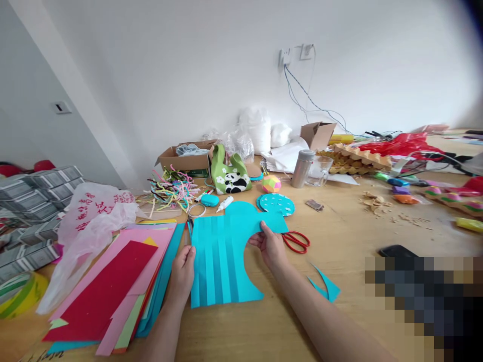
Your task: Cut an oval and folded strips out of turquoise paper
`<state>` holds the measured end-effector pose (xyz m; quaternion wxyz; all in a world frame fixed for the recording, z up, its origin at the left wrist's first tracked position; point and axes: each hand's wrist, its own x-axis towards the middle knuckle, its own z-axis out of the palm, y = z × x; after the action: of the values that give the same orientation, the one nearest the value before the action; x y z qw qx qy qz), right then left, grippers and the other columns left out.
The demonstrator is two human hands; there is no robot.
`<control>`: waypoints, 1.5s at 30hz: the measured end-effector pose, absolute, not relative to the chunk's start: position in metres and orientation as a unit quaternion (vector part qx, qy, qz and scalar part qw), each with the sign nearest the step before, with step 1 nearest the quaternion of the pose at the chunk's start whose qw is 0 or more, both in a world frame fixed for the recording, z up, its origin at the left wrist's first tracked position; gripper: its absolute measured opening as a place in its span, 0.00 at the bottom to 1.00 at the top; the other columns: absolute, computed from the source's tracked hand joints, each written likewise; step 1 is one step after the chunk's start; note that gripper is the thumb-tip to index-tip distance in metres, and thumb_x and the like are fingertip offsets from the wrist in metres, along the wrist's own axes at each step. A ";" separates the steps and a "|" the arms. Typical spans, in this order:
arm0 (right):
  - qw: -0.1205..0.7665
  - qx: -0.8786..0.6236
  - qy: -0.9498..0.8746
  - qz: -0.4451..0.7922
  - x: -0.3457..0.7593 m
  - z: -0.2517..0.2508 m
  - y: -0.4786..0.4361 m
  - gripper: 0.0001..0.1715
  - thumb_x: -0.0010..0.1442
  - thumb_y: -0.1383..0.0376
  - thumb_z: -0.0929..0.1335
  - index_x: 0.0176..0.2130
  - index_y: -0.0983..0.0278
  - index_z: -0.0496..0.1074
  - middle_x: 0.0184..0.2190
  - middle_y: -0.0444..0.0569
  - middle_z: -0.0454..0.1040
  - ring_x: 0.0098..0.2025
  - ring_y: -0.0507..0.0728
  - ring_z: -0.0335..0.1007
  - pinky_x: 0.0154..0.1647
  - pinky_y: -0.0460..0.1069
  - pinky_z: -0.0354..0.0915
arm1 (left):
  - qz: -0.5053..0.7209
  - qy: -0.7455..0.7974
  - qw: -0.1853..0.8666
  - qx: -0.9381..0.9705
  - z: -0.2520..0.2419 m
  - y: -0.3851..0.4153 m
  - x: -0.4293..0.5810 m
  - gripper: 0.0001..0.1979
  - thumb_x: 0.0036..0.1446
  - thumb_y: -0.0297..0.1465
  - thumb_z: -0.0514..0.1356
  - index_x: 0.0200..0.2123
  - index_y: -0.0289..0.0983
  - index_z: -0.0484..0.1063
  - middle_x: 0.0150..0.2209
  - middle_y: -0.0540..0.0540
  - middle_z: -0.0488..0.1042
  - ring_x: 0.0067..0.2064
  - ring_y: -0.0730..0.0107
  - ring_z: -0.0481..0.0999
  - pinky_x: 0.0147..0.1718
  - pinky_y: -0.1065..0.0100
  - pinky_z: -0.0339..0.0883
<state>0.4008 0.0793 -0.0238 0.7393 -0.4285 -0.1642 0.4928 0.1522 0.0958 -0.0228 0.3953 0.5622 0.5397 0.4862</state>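
Note:
A turquoise sheet of paper (219, 266) with pleat-like creases is held up by both hands over the wooden table. A rounded bite is cut out of its right side. My left hand (183, 266) pinches the left edge. My right hand (268, 244) grips the narrow upper right part, thumb on top. Just behind the paper lie a plain turquoise round piece (241, 207), partly hidden, and a turquoise disc with pale marks (278, 204). Red-handled scissors (297, 242) rest right of my right hand, blades hidden. Curved turquoise paper scraps (327, 285) lie beyond my right forearm.
Left is a stack of coloured paper (109, 286) beside a plastic bag (98, 211). Farther back are pipe cleaners (171, 188), a green panda bag (231, 173), a glue bottle (225, 203), a metal flask (303, 168) and a glass mug (321, 170). A black phone (398, 251) lies right.

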 end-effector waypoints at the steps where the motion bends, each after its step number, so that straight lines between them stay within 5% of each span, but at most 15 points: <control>1: 0.738 -0.431 -0.163 0.493 0.401 -0.024 0.079 0.25 0.44 0.48 0.76 0.20 0.62 0.66 0.15 0.46 0.71 0.18 0.55 0.69 0.21 0.52 0.70 | 0.490 0.544 0.403 0.549 -0.022 0.096 0.152 0.16 0.48 0.46 0.62 0.21 0.40 0.68 0.22 0.50 0.68 0.32 0.61 0.69 0.31 0.67 0.60; 8: 0.724 -0.438 -0.179 0.502 0.399 -0.021 0.077 0.24 0.47 0.49 0.75 0.21 0.62 0.66 0.15 0.45 0.71 0.18 0.54 0.69 0.20 0.49 0.70 | 0.484 0.546 0.461 0.505 -0.014 0.094 0.154 0.10 0.41 0.39 0.63 0.19 0.40 0.71 0.22 0.50 0.72 0.31 0.61 0.71 0.31 0.66 0.62; 13: 0.708 -0.426 -0.197 0.527 0.395 -0.019 0.075 0.25 0.46 0.48 0.75 0.20 0.64 0.68 0.16 0.49 0.73 0.17 0.55 0.70 0.20 0.49 0.69 | 0.475 0.520 0.514 0.491 -0.015 0.093 0.158 0.11 0.40 0.36 0.64 0.28 0.37 0.77 0.30 0.47 0.78 0.36 0.59 0.75 0.35 0.66 0.65; 27: 0.732 -0.415 -0.159 0.516 0.399 -0.024 0.079 0.27 0.53 0.44 0.70 0.22 0.62 0.66 0.15 0.47 0.72 0.18 0.55 0.70 0.19 0.48 0.71 | 0.539 0.486 0.570 0.385 -0.022 0.100 0.154 0.16 0.37 0.42 0.69 0.26 0.37 0.74 0.24 0.51 0.75 0.28 0.67 0.73 0.30 0.69 0.64; 32: 0.713 -0.405 -0.165 0.548 0.394 -0.024 0.077 0.28 0.56 0.43 0.68 0.23 0.63 0.66 0.14 0.49 0.72 0.16 0.55 0.70 0.17 0.48 0.69 | 0.526 0.477 0.595 0.377 -0.011 0.095 0.156 0.14 0.37 0.36 0.69 0.30 0.36 0.77 0.28 0.48 0.79 0.31 0.64 0.76 0.32 0.67 0.67; 37: 0.700 -0.387 -0.171 0.576 0.390 -0.019 0.075 0.27 0.54 0.44 0.69 0.23 0.62 0.65 0.13 0.47 0.71 0.15 0.54 0.69 0.16 0.47 0.68 | 0.473 0.451 0.638 0.407 -0.009 0.093 0.155 0.24 0.35 0.28 0.66 0.42 0.36 0.78 0.35 0.47 0.81 0.39 0.56 0.79 0.37 0.64 0.68; 41: 0.691 -0.376 -0.174 0.592 0.390 -0.015 0.074 0.26 0.55 0.45 0.70 0.23 0.62 0.65 0.13 0.44 0.70 0.15 0.53 0.68 0.16 0.46 0.68 | 0.468 0.475 0.614 0.422 -0.008 0.093 0.155 0.16 0.39 0.34 0.69 0.34 0.36 0.80 0.39 0.44 0.82 0.49 0.50 0.76 0.44 0.62 0.69; 45: 0.670 -0.369 -0.188 0.616 0.389 -0.014 0.072 0.26 0.57 0.46 0.69 0.22 0.63 0.66 0.12 0.47 0.71 0.14 0.55 0.69 0.16 0.48 0.68 | 0.478 0.466 0.639 0.382 -0.008 0.094 0.156 0.16 0.46 0.39 0.69 0.37 0.36 0.79 0.42 0.42 0.81 0.53 0.49 0.75 0.50 0.59 0.68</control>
<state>0.3888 0.0723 -0.0137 0.6700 -0.3689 -0.1880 0.6162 0.1556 0.0938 -0.0079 0.6391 0.3824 0.4661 0.4777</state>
